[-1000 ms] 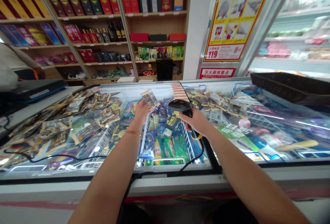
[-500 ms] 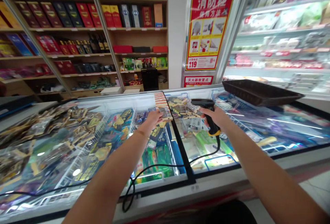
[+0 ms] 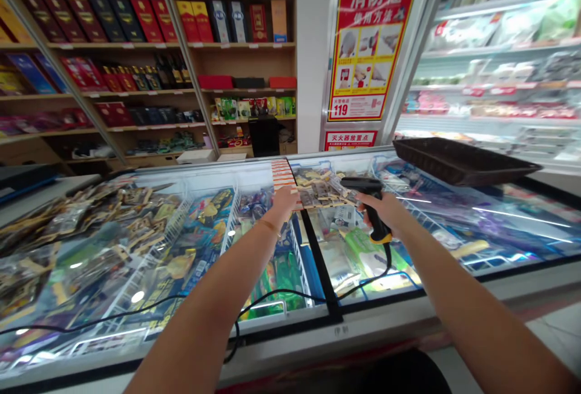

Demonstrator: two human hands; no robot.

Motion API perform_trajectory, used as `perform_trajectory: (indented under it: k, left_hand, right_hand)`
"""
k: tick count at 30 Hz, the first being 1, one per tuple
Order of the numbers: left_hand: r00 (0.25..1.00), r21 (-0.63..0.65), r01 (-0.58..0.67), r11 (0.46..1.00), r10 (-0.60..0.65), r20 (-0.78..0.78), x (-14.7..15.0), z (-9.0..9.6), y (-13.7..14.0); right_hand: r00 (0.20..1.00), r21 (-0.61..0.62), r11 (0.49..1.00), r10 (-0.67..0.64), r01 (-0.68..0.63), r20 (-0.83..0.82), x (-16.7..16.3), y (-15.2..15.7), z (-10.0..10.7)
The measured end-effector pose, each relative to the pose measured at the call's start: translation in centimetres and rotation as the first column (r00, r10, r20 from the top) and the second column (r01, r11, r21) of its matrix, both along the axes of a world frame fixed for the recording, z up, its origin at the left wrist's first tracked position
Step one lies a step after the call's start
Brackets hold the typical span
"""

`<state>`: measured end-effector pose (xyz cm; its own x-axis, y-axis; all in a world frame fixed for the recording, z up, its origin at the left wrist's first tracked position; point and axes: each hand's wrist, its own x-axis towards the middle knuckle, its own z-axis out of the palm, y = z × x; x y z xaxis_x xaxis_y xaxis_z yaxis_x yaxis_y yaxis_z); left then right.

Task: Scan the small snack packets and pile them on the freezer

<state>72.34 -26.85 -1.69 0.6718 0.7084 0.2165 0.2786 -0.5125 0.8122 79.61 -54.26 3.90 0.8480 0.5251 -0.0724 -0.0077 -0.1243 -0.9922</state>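
My right hand (image 3: 387, 212) is wrapped around the handle of a black and yellow barcode scanner (image 3: 376, 212), its head pointing left. A clear plastic packet (image 3: 339, 184) shows at the fingertips of that hand, just left of the scanner. My left hand (image 3: 285, 200) is closed at the near end of a small clear food packet (image 3: 311, 196), over the black seam of the freezer lid. Other small packets lie close by on the glass, and I cannot make out where one ends. A strip of orange-and-white labels (image 3: 282, 173) lies behind my left hand.
Many loose packets (image 3: 136, 218) cover the left side of the glass-topped freezer (image 3: 313, 315). The scanner's black cable (image 3: 276, 290) runs left across the front. A dark tray (image 3: 463, 161) stands at the back right. Shelves of boxes (image 3: 245, 67) rise behind, and a lit chiller (image 3: 508, 73) stands right.
My left hand has moved right with the packet, toward the other packets beside the scanner. The scanner in my right hand has shifted slightly right. The view has tilted a little.
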Motion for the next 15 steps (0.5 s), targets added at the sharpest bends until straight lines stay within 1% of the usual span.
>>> perform_trajectory:
  k: [2, 5, 7, 8, 10, 11, 13, 15]
  left_hand:
    - [0.998, -0.040, -0.060, 0.997, 0.061, 0.024, -2.3, 0.1, 1.5]
    - [0.987, -0.029, -0.161, 0.987, 0.160, -0.014, -7.1, 0.7, 4.6]
    - [0.960, 0.047, -0.250, 0.967, 0.254, -0.119, -11.1, 1.4, 6.9]
    - [0.929, 0.111, -0.299, 0.948, 0.315, -0.192, -13.3, 1.8, 8.1]
    - [0.831, 0.258, -0.383, 0.887, 0.453, -0.323, -17.6, 2.5, 10.3]
    - [0.777, 0.323, -0.416, 0.850, 0.517, -0.359, -19.8, 2.8, 11.2]
    - [0.687, 0.432, -0.471, 0.769, 0.627, -0.367, -23.8, 3.1, 12.9]
    - [0.623, 0.495, -0.526, 0.692, 0.709, -0.329, -27.2, 3.0, 14.1]
  right_hand:
    - [0.999, 0.034, 0.999, 0.032, -0.031, -0.011, -1.5, 2.0, 0.2]
    - [0.994, 0.067, 0.993, 0.100, -0.098, -0.036, -4.3, 5.3, 0.6]
    - [0.988, 0.105, 0.984, 0.151, -0.146, -0.034, -6.2, 7.5, 0.8]
    - [0.984, 0.124, 0.977, 0.176, -0.171, -0.030, -7.2, 8.7, 0.7]
    - [0.973, 0.142, 0.964, 0.230, -0.223, -0.029, -8.9, 10.9, 0.6]
    - [0.965, 0.143, 0.957, 0.259, -0.252, -0.029, -9.8, 11.9, 0.4]
    - [0.949, 0.140, 0.940, 0.316, -0.311, -0.013, -11.3, 13.8, 0.2]
    - [0.930, 0.134, 0.921, 0.366, -0.367, 0.028, -12.6, 15.3, 0.0]
